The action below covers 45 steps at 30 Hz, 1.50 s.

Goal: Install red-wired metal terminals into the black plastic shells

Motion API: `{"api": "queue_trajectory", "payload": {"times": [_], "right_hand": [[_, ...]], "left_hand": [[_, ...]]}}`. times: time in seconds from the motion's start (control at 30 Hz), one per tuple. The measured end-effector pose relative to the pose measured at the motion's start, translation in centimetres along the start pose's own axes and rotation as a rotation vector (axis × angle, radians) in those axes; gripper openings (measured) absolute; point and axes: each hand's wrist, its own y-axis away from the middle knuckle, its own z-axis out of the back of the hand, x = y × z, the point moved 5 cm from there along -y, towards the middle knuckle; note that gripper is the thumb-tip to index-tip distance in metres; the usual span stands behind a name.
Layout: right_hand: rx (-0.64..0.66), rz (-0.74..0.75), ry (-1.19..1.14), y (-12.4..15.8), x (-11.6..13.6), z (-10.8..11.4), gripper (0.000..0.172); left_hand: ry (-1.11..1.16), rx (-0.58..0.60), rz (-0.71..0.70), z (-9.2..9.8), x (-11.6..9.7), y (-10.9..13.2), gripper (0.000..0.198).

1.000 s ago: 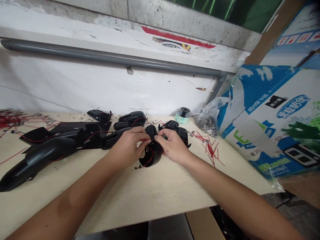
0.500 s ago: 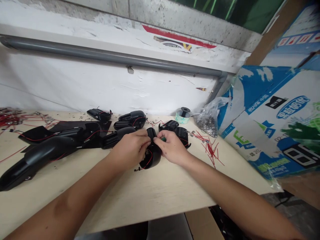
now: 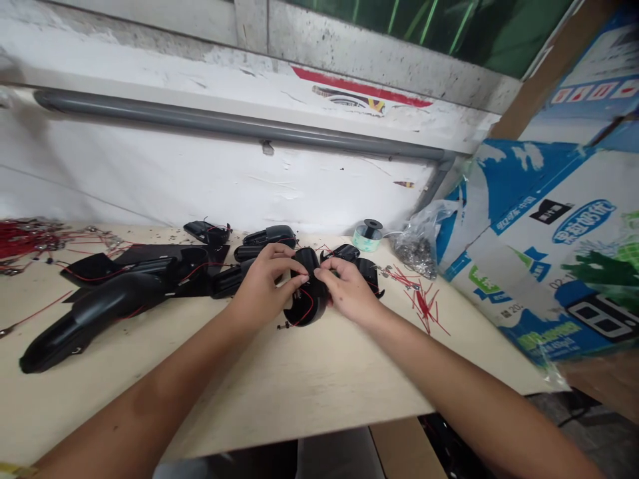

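A plywood workbench [image 3: 299,379] bears black moulded plastic housings [image 3: 94,313] and scattered red wire offcuts [image 3: 424,303]. At its centre, the left hand [image 3: 267,286] and right hand [image 3: 347,289] come together, clamping a rounded black housing [image 3: 308,296] from either side. A red wire [image 3: 308,307] loops across the shell, ending near a small terminal [image 3: 285,326].

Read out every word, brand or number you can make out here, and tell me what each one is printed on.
"果粒奶优" in the blue oval on the white-and-blue cardboard carton.
"02", with characters after it too unclear to read, on the same carton.
"20", with the rest unclear, lower on the carton.
The small lines in its blue band and the green lettering near its bottom edge are too blurred to read.
The torn sticker on the white wall shows no readable words.
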Motion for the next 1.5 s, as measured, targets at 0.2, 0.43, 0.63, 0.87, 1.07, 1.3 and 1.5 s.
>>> {"api": "queue_trajectory", "payload": {"times": [0.2,0.43,0.63,0.87,1.07,1.3,1.5], "right_hand": [[0.005,0.016,0.026,-0.1,0.0,0.2,0.016],[-0.030,0.028,-0.141,-0.1,0.3,0.4,0.019],[-0.019,-0.010,-0.100,0.0,-0.2,0.2,0.017],[-0.091,0.193,-0.215,-0.4,0.2,1.1,0.031],[0.013,0.195,-0.177,-0.8,0.1,0.5,0.032],[-0.038,0.130,-0.148,-0.6,-0.1,0.5,0.030],[-0.026,0.069,-0.108,-0.2,-0.2,0.0,0.032]], "left_hand": [[0.175,0.115,0.147,0.1,0.7,-0.3,0.014],[0.813,-0.007,0.603,-1.0,0.3,0.7,0.035],[0.853,0.122,0.811,-2.8,0.0,1.8,0.029],[0.839,0.061,0.839,-2.2,-0.3,1.7,0.027],[0.824,0.065,0.814,-2.6,0.0,1.8,0.032],[0.849,0.049,0.793,-3.3,0.7,2.1,0.032],[0.915,0.045,0.762,-3.6,0.6,2.1,0.031]]}}
